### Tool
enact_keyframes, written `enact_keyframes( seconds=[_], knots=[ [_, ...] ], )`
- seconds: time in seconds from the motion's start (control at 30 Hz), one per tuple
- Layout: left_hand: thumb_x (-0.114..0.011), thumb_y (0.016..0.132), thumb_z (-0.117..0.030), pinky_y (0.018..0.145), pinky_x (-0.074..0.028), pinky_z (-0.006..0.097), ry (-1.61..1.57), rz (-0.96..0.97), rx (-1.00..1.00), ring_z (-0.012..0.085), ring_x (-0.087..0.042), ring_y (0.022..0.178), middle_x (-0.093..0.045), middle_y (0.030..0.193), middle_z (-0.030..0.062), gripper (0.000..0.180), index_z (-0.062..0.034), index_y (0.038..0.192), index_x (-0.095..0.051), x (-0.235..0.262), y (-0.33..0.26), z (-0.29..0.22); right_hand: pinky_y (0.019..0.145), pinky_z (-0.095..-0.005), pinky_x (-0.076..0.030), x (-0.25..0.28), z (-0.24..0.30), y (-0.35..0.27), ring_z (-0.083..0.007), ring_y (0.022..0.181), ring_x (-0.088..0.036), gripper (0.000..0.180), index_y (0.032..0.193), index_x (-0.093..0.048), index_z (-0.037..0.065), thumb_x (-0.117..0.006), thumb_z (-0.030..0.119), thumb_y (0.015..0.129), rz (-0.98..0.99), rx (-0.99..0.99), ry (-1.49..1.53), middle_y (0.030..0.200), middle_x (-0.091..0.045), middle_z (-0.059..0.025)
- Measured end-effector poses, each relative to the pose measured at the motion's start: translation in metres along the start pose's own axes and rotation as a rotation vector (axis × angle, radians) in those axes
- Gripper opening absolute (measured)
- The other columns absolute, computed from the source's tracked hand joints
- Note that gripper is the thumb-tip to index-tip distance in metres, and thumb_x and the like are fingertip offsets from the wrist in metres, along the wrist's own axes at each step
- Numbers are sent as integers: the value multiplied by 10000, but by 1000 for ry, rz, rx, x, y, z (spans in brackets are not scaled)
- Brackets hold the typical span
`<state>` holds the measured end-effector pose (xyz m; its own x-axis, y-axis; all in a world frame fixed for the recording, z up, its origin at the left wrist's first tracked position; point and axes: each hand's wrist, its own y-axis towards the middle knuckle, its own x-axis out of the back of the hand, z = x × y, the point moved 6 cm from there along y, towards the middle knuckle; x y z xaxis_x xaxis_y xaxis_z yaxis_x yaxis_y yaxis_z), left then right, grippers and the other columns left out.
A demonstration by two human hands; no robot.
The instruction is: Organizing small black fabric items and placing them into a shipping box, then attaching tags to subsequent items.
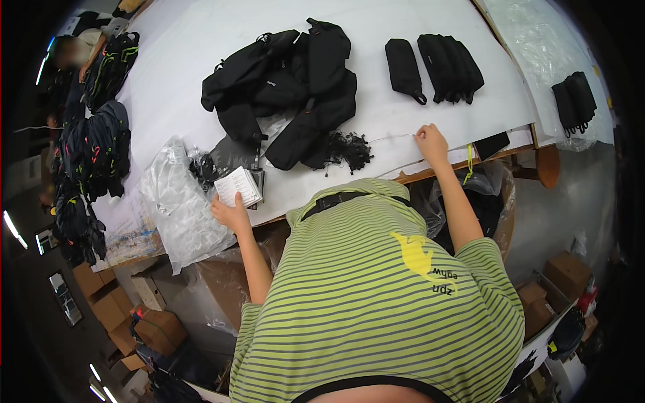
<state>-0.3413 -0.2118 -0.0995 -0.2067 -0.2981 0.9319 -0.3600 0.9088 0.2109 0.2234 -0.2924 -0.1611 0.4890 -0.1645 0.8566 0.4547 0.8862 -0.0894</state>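
Near the table's front edge, my left hand point(230, 213) grips a stack of white printed cards point(236, 187), its thumb on top. A darker stack lies partly hidden under and behind the cards. Off to the right, my right hand point(432, 142) pinches one end of a thin string point(393, 138). That string runs leftward to a tangled bunch of black cords with small tags point(349, 152) on the table. Just beyond the cords lies a heap of black fabric pouches point(282, 84).
One black pouch point(404, 67) and a row of several pouches point(450, 69) lie farther right. Crumpled clear plastic point(185, 208) covers the table's left front. Dark backpacks point(94, 154) are piled at the far left. An open lined carton point(500, 201) stands below the front edge.
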Motion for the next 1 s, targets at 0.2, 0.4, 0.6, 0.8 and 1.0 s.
enact_keyframes(
  seconds=[0.2,0.4,0.6,0.8,1.0],
  knots=[
    [-705,712,-162,816,-390,409,-88,36,-38,338,-471,919,-503,998,169,374,-17,968,-473,12,9,-12,670,-397,-479,21,1,1,-311,785,-591,146,811,-594,90,-679,183,737,-80,-59,-10,886,-562,-104],
    [-599,800,-66,748,-394,290,-673,304,40,189,-483,794,-507,860,91,226,-21,943,-431,0,13,-31,683,-398,-475,-36,80,-5,-303,775,-590,168,814,-595,82,-693,184,722,142,215,41,873,-557,-95],
    [-576,850,-132,810,-369,255,-1008,446,135,134,-465,895,-504,928,62,219,-38,997,-443,19,-15,-99,682,-400,-476,-61,96,-5,-301,754,-591,159,803,-599,66,-681,175,721,226,399,-156,818,-570,-88],
    [-648,832,-159,763,-400,252,-933,371,-158,128,-479,903,-507,965,94,377,-57,1103,-407,64,-38,-175,481,-267,-405,-17,117,-13,-131,468,-515,152,741,-597,28,-656,154,801,230,0,822,638,-575,-35],
    [-671,785,-95,778,-397,254,-1024,543,-278,145,-501,888,-521,1000,55,318,-34,1056,-518,79,-52,-223,464,-190,-268,35,197,-38,-17,471,-337,180,792,-636,4,-696,174,794,433,-27,1089,508,-437,62]
  ],
)
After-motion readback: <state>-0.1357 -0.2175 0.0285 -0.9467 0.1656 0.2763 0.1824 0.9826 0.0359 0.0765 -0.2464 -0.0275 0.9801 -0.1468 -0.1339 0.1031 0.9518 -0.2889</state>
